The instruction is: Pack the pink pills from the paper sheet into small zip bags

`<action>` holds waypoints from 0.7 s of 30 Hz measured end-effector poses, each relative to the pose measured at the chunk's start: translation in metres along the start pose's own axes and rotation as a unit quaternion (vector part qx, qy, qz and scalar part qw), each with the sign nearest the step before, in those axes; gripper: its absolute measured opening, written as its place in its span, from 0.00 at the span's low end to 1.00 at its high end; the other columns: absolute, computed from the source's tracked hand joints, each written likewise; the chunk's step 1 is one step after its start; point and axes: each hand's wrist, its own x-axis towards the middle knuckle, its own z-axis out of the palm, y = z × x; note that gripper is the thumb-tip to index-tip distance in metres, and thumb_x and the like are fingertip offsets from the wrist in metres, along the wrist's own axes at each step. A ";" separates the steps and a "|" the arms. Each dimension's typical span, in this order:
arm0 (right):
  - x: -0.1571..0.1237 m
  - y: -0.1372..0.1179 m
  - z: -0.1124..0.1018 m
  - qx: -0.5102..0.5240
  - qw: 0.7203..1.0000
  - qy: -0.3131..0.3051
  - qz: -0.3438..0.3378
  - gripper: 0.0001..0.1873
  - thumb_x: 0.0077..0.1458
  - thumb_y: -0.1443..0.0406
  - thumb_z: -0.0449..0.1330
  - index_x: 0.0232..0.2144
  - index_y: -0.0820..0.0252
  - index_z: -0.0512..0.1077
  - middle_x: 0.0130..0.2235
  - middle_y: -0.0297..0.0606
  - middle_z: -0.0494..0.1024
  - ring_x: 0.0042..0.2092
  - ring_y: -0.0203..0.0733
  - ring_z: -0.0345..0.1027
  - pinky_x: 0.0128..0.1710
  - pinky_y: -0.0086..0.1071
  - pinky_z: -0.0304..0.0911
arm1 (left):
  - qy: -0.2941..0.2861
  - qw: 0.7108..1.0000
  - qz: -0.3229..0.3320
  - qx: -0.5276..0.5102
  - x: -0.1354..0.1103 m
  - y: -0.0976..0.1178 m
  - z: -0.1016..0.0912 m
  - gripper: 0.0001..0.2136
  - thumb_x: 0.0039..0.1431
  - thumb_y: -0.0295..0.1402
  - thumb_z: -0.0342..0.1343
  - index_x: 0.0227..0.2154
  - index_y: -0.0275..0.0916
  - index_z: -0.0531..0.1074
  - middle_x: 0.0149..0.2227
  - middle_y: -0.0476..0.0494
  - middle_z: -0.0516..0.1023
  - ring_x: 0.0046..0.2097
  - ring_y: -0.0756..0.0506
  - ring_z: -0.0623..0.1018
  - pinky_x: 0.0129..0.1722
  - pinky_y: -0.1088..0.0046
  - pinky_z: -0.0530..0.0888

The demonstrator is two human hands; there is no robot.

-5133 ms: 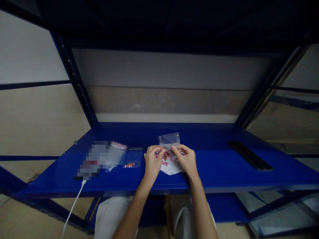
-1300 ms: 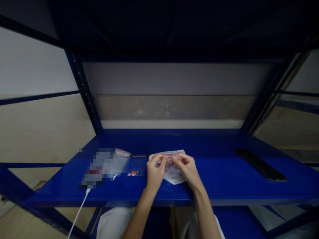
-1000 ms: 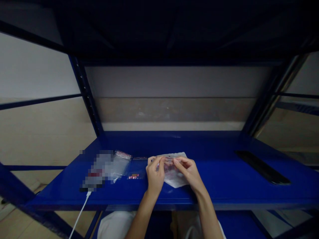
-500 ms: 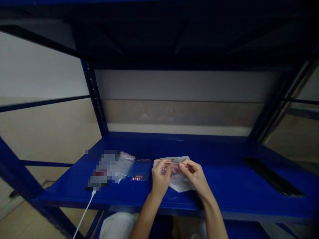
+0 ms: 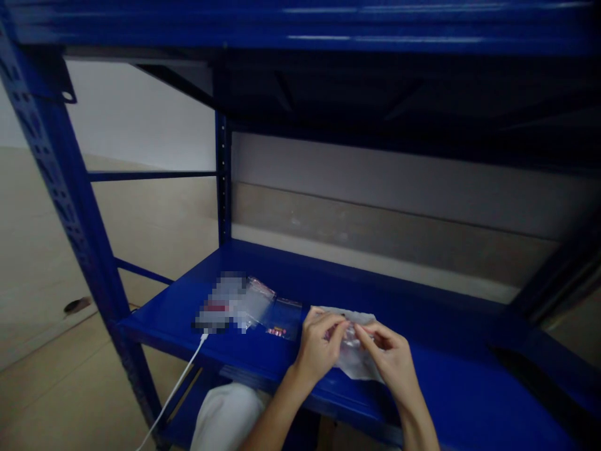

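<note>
"Where is the clear bag (image 5: pixel 352 338) sitting?"

"It's being held just above the white sheet (image 5: pixel 359 368), with the sheet showing around and below it."

"Which way is it pointing?"

"Its visible edge is running sideways across the sheet, from one pinch to the other, dipping a little toward the right. The hands are covering so much of it that I'm not making out its long axis or its mouth."

"And the left hand (image 5: pixel 320 343)?"

"It's coming over the sheet's left edge, forearm slanting inward, thumb and forefinger closing on the bag with the other fingers curling behind. Some pink pieces (image 5: pixel 331 332) are showing beside those fingers; whether they're lying in the bag or on the sheet, I'm not able to tell."

"The right hand (image 5: pixel 393 358)?"

"It's mirroring that from the sheet's right edge, wrist bending inward, thumb and forefinger pinching the plastic, tips nearly meeting the left ones."

"What else is lying about?"

"Left of the sheet, a flat bag (image 5: pixel 288 312) is pointing its strip end away from the person, pink and yellowish pieces gathering at its near end. Farther left, a bag stack (image 5: pixel 259 302) is resting beside a blurred-out item trailing a white cable (image 5: pixel 181 378). Right of the sheet, well apart, a dark flat object (image 5: pixel 539 389) is lying aslant."
</note>
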 end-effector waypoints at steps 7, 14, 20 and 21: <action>0.000 -0.016 0.016 0.072 0.997 0.032 0.020 0.13 0.46 0.56 0.61 0.26 0.61 0.73 0.24 0.37 0.74 0.26 0.38 0.67 0.25 0.28 0.62 | -0.016 0.992 -0.088 -0.084 0.005 0.007 -0.019 0.10 0.58 0.34 0.49 0.27 0.38 0.73 0.26 0.47 0.78 0.28 0.51 0.74 0.31 0.77 0.68; 0.000 -0.024 0.062 0.218 0.972 -0.061 0.062 0.34 0.44 0.59 0.64 0.52 0.56 0.54 0.25 0.31 0.73 0.23 0.35 0.68 0.18 0.24 0.61 | 0.002 0.970 -0.221 -0.103 0.019 -0.013 -0.049 0.14 0.56 0.43 0.47 0.29 0.36 0.70 0.12 0.55 0.64 0.15 0.54 0.64 0.16 0.81 0.58; 0.007 -0.020 0.088 0.224 0.973 0.002 0.054 0.19 0.44 0.59 0.64 0.30 0.55 0.56 0.21 0.24 0.69 0.13 0.27 0.58 0.10 0.19 0.51 | -0.097 0.949 -0.260 -0.147 0.020 -0.030 -0.086 0.18 0.50 0.44 0.54 0.39 0.36 0.68 0.16 0.57 0.64 0.14 0.55 0.65 0.13 0.82 0.60; 0.008 -0.020 0.090 0.216 0.975 0.003 0.052 0.18 0.45 0.58 0.63 0.28 0.56 0.56 0.20 0.24 0.68 0.13 0.26 0.57 0.10 0.19 0.50 | -0.120 0.942 -0.264 -0.169 0.019 -0.031 -0.091 0.20 0.48 0.42 0.56 0.43 0.37 0.65 0.17 0.57 0.65 0.16 0.54 0.67 0.15 0.82 0.62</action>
